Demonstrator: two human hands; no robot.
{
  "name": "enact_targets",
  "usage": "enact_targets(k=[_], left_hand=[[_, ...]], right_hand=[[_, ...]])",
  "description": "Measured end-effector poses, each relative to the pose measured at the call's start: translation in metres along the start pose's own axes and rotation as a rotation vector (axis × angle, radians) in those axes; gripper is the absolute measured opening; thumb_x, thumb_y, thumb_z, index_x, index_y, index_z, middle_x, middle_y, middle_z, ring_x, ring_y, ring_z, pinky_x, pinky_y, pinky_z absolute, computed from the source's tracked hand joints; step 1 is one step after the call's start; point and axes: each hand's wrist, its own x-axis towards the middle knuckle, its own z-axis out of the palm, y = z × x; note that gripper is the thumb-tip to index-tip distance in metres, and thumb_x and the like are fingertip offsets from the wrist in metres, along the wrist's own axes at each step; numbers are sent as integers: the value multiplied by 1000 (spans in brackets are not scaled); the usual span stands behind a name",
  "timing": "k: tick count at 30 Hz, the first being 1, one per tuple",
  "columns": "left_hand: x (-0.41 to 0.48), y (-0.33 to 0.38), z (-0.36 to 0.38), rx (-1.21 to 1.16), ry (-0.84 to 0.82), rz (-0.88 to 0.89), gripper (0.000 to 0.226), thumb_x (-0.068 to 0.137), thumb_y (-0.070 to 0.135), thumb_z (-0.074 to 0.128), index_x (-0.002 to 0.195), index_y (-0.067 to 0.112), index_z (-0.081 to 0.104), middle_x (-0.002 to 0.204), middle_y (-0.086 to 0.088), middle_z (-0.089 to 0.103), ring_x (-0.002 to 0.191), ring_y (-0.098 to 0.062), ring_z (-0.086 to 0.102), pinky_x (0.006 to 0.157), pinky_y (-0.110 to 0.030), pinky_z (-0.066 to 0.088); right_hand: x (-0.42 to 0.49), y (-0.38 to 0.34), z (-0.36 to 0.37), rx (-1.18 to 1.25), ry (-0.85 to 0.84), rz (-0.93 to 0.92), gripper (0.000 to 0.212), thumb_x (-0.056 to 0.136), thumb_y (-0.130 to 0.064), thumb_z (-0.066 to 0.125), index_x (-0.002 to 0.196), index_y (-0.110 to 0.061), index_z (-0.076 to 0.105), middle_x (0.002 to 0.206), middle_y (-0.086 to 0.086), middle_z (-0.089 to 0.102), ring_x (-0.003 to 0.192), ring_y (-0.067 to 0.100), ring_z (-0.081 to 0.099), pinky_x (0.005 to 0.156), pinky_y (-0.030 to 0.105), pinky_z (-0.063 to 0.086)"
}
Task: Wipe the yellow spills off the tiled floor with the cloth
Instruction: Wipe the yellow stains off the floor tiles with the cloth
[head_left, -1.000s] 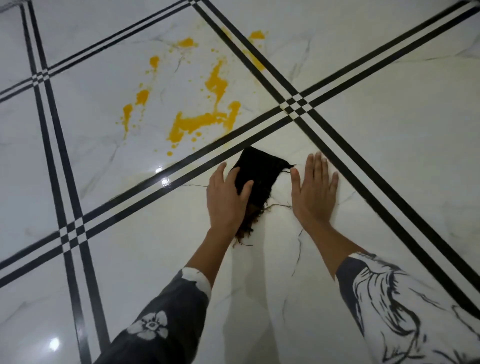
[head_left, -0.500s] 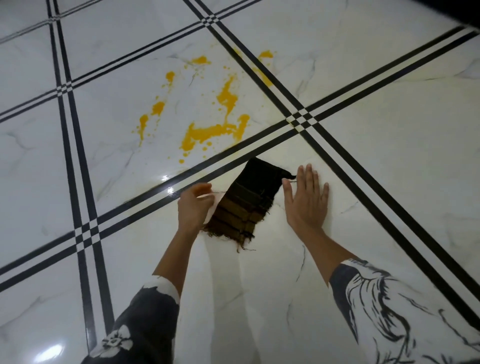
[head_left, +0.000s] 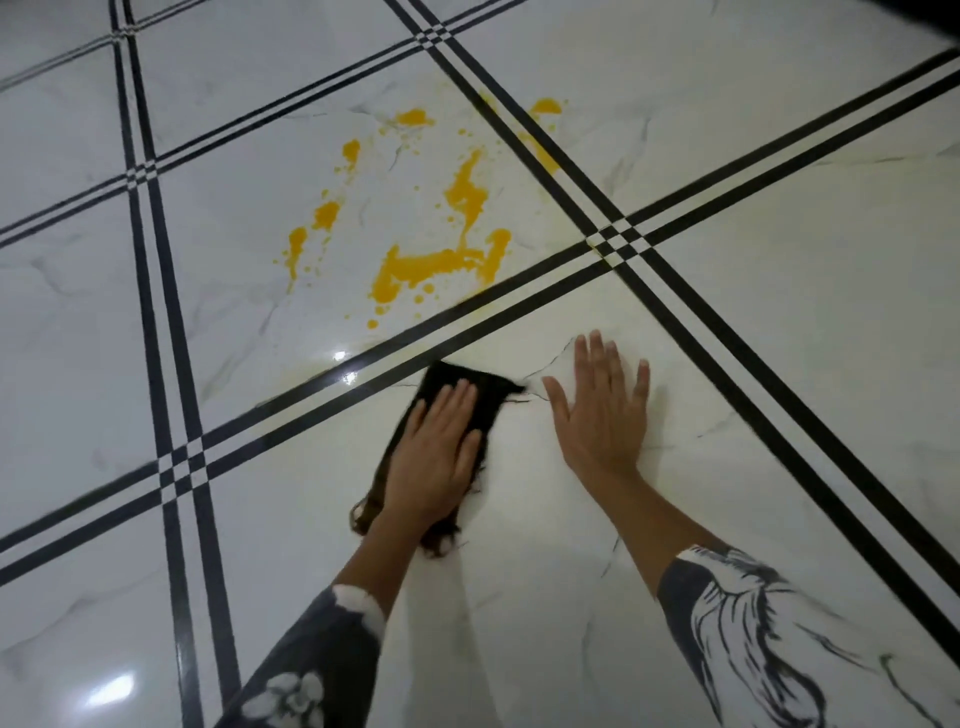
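Pose: left hand (head_left: 434, 457) flat, fingers straight, pressing cloth (head_left: 491, 402); 0.5 s ago it curled at the cloth's left edge. right hand (head_left: 602, 421) splayed open on floor (head_left: 779, 364), unchanged

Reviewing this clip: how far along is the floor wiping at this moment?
Done: only that the cloth is down on the tiled floor. In hand: the left hand presses flat on the cloth on the near tile, while the right hand braces flat on the floor beside it. Left: everything; the yellow spills lie unwiped on the tile beyond, apart from the cloth.
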Motion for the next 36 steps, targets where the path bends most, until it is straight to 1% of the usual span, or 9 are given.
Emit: enact_targets(k=[3,5,11,14,18,20,25,31,36], left_hand=[[10,-42,-13,-18,54,-429,56,97,33,25,148,11,22,156,-3,20,144,-18,16,116,-35,6],[43,-43,-14,-11,66,-579,54,100,29,25,150,12,13,158,-4,11,145,-17,8,117,-37,2],[13,-37,-14,34,1,-250,57,96,39,14,149,16,15,156,1,15,144,-12,11,116,-30,2],[-13,-79,-22,-20,108,-436,59,94,36,20,147,11,24,155,-3,23,144,-18,18,116,-34,6],[29,-104,-23,9,144,-747,53,100,27,26,150,12,14,158,-3,12,145,-18,8,117,-38,3],[51,-92,-20,23,134,-705,54,101,29,23,150,12,11,158,-3,9,146,-17,7,117,-38,2],[4,-76,-22,45,32,-313,64,92,42,9,148,14,19,156,-1,19,144,-16,15,116,-32,6],[23,-122,-31,18,141,-777,53,101,28,23,150,11,11,158,-4,10,146,-19,7,118,-40,2],[42,-93,-23,29,68,-535,54,100,32,18,150,12,10,158,-3,9,146,-17,7,117,-35,2]], right_hand=[[1,-19,8,41,-26,-84,80,88,-60,-8,147,-14,22,154,5,22,142,20,21,113,40,-2],[-1,-28,15,63,-41,-119,78,87,-59,-3,147,-15,20,155,4,19,143,19,18,114,39,-1],[7,-64,26,128,-70,-186,79,84,-59,-3,148,-16,14,157,1,12,144,16,11,116,38,-1],[10,-67,32,97,-78,-194,79,84,-59,-3,148,-16,11,157,2,10,145,18,10,115,39,0],[8,-66,37,55,-54,-194,76,87,-58,2,148,-14,14,156,4,13,144,20,13,114,40,1],[9,-67,37,50,-55,-196,76,87,-58,1,148,-15,12,157,3,12,145,19,12,114,39,-1],[8,-65,35,61,-54,-200,77,86,-59,0,148,-15,14,156,2,13,144,19,13,114,38,-1],[9,-63,36,57,-72,-212,77,86,-57,-2,148,-16,13,157,2,12,144,19,12,114,39,-1],[8,-65,35,64,-81,-209,74,88,-57,5,148,-14,17,156,4,17,144,20,16,115,42,5]])
